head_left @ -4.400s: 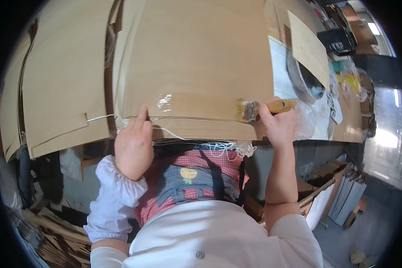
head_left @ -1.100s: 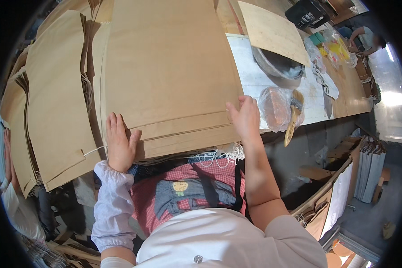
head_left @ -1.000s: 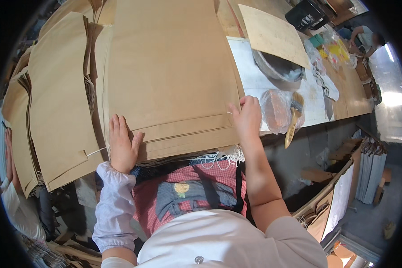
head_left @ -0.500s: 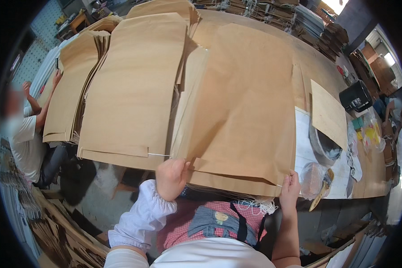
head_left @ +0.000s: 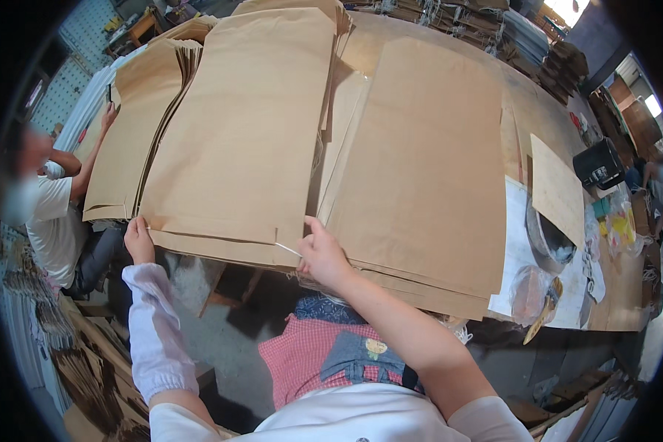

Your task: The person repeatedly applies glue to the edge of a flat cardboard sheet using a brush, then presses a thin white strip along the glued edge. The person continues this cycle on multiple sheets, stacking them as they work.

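Note:
A large brown kraft paper bag (head_left: 232,125) lies on the middle stack, its folded near end towards me. My left hand (head_left: 140,240) pinches its near left corner, thumb and fingers closed. At the near right corner my right hand (head_left: 323,254) is closed on the bag's edge, with its index finger lying along the side. A short white cord (head_left: 288,249) runs from the fold to this hand. To the right, another stack of brown paper bags (head_left: 427,169) lies flat, its lower edges slightly fanned out.
Further left is a third stack of bags (head_left: 136,140), with a person (head_left: 55,221) seated beside it. On the right are a board (head_left: 556,191) over a round basin (head_left: 545,236), a brush (head_left: 545,309) and a black container (head_left: 599,163). Bundled paper is piled behind.
Both hands have moved left from the right stack to the middle stack. The corded bag they held there is gone from the right stack, whose top now lies flat.

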Tool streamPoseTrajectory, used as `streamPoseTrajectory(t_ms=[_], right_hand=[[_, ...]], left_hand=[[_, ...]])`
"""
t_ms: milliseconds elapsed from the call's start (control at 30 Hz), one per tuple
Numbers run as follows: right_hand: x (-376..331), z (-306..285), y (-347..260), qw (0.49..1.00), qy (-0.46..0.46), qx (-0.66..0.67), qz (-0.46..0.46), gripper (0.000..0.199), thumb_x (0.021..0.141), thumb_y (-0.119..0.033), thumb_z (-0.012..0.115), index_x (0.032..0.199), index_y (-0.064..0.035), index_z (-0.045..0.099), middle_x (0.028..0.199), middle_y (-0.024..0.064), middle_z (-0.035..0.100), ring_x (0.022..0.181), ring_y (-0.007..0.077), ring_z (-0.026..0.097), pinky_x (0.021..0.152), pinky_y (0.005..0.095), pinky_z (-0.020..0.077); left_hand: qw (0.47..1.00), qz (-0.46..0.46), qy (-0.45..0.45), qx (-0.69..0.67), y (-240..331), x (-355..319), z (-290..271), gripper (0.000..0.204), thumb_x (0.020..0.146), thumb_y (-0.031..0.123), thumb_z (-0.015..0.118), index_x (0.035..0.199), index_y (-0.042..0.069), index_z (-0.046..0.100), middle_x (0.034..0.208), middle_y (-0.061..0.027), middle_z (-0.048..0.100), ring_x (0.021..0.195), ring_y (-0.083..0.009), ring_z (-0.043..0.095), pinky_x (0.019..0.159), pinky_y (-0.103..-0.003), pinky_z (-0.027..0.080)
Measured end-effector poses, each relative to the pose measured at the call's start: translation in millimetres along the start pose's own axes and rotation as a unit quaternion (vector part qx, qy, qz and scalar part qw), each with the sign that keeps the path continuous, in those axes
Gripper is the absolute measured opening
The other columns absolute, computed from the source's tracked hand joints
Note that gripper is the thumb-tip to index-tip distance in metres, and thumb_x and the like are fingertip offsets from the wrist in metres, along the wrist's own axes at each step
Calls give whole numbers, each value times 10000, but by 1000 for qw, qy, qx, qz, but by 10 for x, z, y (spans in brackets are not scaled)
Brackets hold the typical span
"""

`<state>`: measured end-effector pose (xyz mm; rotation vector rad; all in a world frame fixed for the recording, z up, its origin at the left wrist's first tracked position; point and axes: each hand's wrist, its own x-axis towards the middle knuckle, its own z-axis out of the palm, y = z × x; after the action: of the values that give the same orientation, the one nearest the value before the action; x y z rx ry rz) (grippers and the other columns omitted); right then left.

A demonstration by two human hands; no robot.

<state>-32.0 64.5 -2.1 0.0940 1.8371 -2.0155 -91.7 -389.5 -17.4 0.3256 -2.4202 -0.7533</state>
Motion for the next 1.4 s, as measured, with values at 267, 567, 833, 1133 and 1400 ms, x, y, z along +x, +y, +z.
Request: streamPoseTrajectory(t_ms=[267, 567, 833, 1133, 1400], right_hand=[[-1612, -1299, -116, 972, -79, -205, -87, 264, 838, -97, 626, 1091, -27, 658, 961, 126, 661, 803, 181, 636, 722, 280, 508], [-3337, -3069, 24, 613, 332, -706, 124, 604, 729, 118, 523, 1259, -171, 558, 1026, 128, 539, 914, 339, 562, 787, 362, 461], [-3245, -2784, 40, 720, 618, -253, -188, 90, 878, -28, 616, 943, 25, 582, 716, 32, 570, 604, 87, 535, 560, 202, 435], [-2197, -1789, -62, 843, 493, -46, -213, 98, 856, -81, 644, 878, 14, 658, 735, 46, 601, 545, 56, 455, 492, 186, 342], [-902, -1047, -367, 921, 296, -120, -222, 153, 850, -92, 654, 771, 39, 653, 690, 33, 650, 637, 85, 599, 568, 248, 472]], left_hand=[[976, 37, 74, 200, 414, -248, 163, 315, 887, 218, 606, 1113, 0, 582, 1039, -162, 603, 975, -277, 583, 841, -362, 460], [819, 418, -339, -197, 2849, -2468, 685, 113, 700, 38, 703, 736, 73, 601, 724, -72, 580, 683, -285, 572, 598, -379, 449], [664, 407, -614, 129, 2748, -3099, 1535, 191, 757, 163, 574, 863, 38, 671, 869, -134, 645, 847, -322, 627, 733, -437, 501], [794, 276, -505, -195, 2808, -2858, 914, 49, 769, 42, 622, 803, 28, 589, 800, -148, 609, 746, -350, 601, 631, -421, 467], [872, 353, -336, -35, 3349, -2217, 642, 112, 718, -4, 578, 824, 17, 551, 1105, -158, 600, 750, -303, 557, 607, -389, 452]])
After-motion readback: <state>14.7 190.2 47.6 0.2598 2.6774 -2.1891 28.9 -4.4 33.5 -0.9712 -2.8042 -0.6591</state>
